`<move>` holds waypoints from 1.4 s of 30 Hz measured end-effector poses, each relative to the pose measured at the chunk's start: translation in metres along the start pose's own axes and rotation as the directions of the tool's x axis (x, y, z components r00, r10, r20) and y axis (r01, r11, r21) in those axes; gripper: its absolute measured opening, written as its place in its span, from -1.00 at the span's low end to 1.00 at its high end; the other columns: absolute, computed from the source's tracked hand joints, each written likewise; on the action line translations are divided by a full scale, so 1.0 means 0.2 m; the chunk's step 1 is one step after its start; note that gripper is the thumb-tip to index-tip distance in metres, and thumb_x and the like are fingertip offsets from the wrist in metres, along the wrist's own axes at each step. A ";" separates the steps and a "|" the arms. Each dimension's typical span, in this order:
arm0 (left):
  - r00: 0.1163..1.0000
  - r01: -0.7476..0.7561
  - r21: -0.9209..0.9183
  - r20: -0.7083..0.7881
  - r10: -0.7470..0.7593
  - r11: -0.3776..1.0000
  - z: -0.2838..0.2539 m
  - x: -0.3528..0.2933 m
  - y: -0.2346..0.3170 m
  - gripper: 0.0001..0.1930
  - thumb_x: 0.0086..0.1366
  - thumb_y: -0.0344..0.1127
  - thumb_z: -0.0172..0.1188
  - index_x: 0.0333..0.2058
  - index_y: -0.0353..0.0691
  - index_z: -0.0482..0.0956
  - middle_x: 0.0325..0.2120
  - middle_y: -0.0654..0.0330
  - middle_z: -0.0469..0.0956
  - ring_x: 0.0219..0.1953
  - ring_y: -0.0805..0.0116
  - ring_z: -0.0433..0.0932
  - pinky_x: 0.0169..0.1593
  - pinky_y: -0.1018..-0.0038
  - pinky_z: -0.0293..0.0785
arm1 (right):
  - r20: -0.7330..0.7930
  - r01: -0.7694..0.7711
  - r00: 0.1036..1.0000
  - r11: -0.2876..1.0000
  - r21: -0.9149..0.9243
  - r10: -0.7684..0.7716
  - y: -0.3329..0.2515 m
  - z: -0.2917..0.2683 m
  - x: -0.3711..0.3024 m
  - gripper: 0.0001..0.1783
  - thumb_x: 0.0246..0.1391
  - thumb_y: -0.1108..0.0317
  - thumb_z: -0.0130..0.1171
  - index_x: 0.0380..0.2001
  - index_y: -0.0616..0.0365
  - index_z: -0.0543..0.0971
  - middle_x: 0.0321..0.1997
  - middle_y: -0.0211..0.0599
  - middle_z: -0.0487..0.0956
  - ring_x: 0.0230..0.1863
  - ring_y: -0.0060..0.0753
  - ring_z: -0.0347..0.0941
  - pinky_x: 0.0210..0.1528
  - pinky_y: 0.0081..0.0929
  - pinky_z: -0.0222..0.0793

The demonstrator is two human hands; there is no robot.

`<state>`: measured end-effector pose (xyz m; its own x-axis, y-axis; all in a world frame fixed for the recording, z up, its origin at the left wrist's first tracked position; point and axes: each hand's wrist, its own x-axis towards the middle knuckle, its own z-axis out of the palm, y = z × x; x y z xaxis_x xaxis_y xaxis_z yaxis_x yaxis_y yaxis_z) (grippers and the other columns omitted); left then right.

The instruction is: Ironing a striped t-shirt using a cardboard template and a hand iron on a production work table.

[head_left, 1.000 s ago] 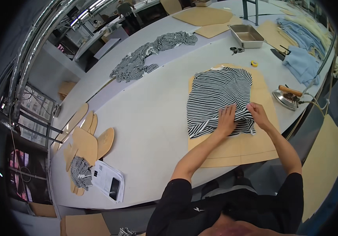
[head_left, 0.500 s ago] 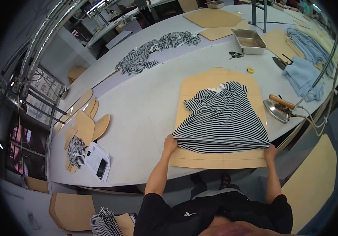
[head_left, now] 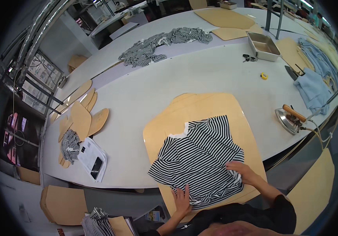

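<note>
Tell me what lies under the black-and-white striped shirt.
The black-and-white striped shirt lies on a tan cardboard pattern board on the white table. The left hand and right hand press its near edge. Anything beneath the fabric itself is covered.

Operator: 1 black garment with short sleeves; forearms bare; left hand [head_left: 182,200] and right hand [head_left: 244,172] ungloved.

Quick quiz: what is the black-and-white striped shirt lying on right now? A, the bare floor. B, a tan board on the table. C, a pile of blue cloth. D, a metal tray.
B: the striped shirt lies spread on the tan board on the white table, with the left hand and right hand pressing its near edge.
</note>
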<state>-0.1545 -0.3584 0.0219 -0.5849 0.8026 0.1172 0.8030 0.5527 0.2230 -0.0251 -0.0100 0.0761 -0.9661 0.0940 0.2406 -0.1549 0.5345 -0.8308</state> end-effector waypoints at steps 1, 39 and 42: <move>0.997 -0.075 -0.005 -0.021 0.075 0.997 0.05 0.11 -0.09 -0.27 0.13 -0.44 0.09 0.34 -0.28 0.24 0.09 -0.11 0.40 0.16 -0.17 0.37 0.22 -0.16 0.18 | 0.204 0.104 0.977 0.971 -0.217 -0.059 0.02 0.06 0.15 -0.43 -0.12 0.57 0.20 0.08 0.13 0.56 0.33 -0.31 0.46 0.37 -0.23 0.32 0.49 -0.12 0.06; 0.665 -0.038 -0.992 0.066 -0.744 -0.122 -0.40 1.19 -0.87 -0.70 0.48 -0.28 0.04 -0.29 -0.43 0.61 -0.40 0.22 0.57 -0.33 0.48 0.46 -0.19 0.59 0.42 | -0.836 -0.469 0.307 0.836 0.283 0.455 0.65 -0.60 0.43 -0.33 0.34 -0.11 0.07 -0.56 0.37 0.55 -0.65 -0.32 0.48 -0.60 -0.52 0.31 -0.54 -0.52 0.30; 0.673 0.153 -0.868 -0.259 -0.693 0.473 -0.62 1.27 -0.90 -0.69 0.49 -0.25 0.02 -0.15 -0.41 0.62 -0.30 0.13 0.63 -0.29 0.38 0.53 -0.11 0.50 0.48 | -0.792 -0.625 0.384 0.765 0.155 0.475 0.49 -0.73 0.45 -0.34 0.37 -0.07 0.03 -0.58 0.35 0.55 -0.67 -0.31 0.48 -0.63 -0.47 0.28 -0.53 -0.51 0.28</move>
<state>-0.4621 -0.2827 0.1314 -0.9796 0.0993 0.1749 0.1912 0.1892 0.9631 -0.0969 0.1735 0.0900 -0.2810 0.9550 0.0950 0.4536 0.2194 -0.8638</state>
